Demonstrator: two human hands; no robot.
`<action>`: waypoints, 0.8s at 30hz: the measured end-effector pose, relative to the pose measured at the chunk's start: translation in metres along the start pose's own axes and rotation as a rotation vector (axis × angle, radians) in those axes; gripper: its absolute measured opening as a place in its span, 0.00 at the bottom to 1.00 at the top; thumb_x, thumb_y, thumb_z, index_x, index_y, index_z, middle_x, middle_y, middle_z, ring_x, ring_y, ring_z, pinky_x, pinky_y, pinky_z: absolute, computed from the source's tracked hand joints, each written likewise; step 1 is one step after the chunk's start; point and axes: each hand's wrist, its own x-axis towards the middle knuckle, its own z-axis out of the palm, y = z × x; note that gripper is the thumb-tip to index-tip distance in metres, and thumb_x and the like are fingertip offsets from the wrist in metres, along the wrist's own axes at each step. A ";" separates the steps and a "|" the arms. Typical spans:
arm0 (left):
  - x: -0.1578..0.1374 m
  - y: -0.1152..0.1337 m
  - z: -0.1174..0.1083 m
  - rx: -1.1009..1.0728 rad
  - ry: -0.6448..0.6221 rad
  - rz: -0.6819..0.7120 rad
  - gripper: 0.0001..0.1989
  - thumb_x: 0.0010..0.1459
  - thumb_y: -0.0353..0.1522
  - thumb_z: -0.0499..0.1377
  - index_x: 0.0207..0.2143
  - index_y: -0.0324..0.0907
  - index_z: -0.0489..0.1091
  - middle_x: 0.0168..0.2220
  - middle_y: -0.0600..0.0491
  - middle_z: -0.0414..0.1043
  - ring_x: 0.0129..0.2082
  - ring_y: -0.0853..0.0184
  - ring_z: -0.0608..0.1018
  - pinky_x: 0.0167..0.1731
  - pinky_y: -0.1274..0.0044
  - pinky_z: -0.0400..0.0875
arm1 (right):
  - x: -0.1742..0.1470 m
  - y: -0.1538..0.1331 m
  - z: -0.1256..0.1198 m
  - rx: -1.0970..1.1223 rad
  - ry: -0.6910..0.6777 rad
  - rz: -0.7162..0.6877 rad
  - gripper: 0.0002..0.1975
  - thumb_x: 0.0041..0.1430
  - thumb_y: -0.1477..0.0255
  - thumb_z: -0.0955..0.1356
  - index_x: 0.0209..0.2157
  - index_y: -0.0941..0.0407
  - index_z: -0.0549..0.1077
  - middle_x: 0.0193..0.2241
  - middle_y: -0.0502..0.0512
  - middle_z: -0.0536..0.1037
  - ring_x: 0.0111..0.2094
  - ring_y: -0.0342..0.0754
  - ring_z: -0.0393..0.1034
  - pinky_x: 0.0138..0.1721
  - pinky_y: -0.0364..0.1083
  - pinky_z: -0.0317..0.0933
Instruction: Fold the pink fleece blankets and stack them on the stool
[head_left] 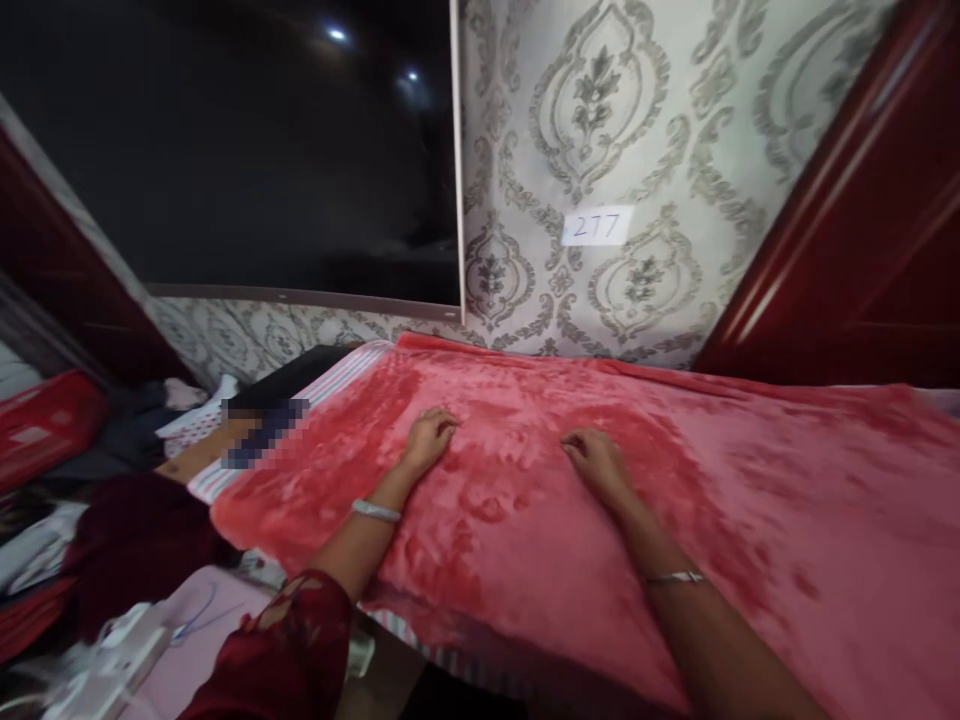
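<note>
two bare hands were out over the cloth, and what a spread of colour they had below them! the red-and-pink plush blanket [525,570] stretched right across the middle, running from the striped cloth [356,368] at its left end to the far right edge of the view, its back border folded along the foot of the patterned wall [600,90]. there was the left hand [429,438], low over the blanket, fingers curled inward, a pale bangle [376,511] on the wrist and a dark red lace sleeve [281,650] behind it. and across from it, the right hand [598,460], well apart, thumb and fingers bent close together, a thin bracelet [675,577] round that wrist! was either grip clamped on the plush? the fingertips were too small and blurred; one could not tell. up above, a big dark television screen [247,150] hung at the left, and a white paper [597,226] marked 277 sat on the wall. far left, a red bag-like thing [49,425] lay among heaped clothes [127,440].
</note>
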 end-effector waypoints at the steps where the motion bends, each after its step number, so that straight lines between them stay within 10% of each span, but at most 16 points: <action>1: 0.001 -0.001 0.001 0.012 -0.010 -0.003 0.10 0.56 0.25 0.59 0.36 0.42 0.79 0.41 0.49 0.80 0.47 0.63 0.78 0.53 0.70 0.68 | -0.003 0.003 0.003 -0.032 0.006 -0.017 0.09 0.57 0.72 0.65 0.34 0.56 0.78 0.36 0.58 0.80 0.40 0.52 0.72 0.43 0.50 0.64; 7: 0.023 -0.038 -0.033 0.131 0.009 -0.158 0.14 0.58 0.25 0.54 0.39 0.42 0.79 0.40 0.49 0.81 0.42 0.64 0.79 0.48 0.72 0.72 | -0.004 0.016 0.013 -0.100 0.052 -0.077 0.11 0.59 0.69 0.62 0.33 0.53 0.77 0.34 0.57 0.79 0.38 0.53 0.72 0.40 0.51 0.64; 14: 0.038 -0.104 -0.109 0.347 0.060 -0.529 0.14 0.54 0.31 0.59 0.42 0.35 0.76 0.51 0.32 0.74 0.56 0.43 0.72 0.54 0.56 0.66 | -0.004 0.016 0.013 -0.085 0.036 -0.090 0.12 0.60 0.68 0.61 0.33 0.53 0.76 0.35 0.58 0.79 0.38 0.54 0.72 0.41 0.51 0.64; 24: 0.067 -0.138 -0.127 0.174 0.043 -0.678 0.30 0.51 0.31 0.61 0.58 0.38 0.67 0.54 0.37 0.74 0.54 0.48 0.75 0.51 0.63 0.69 | -0.003 0.006 0.005 -0.124 0.000 -0.037 0.11 0.59 0.70 0.62 0.33 0.54 0.76 0.35 0.58 0.79 0.38 0.54 0.71 0.40 0.51 0.63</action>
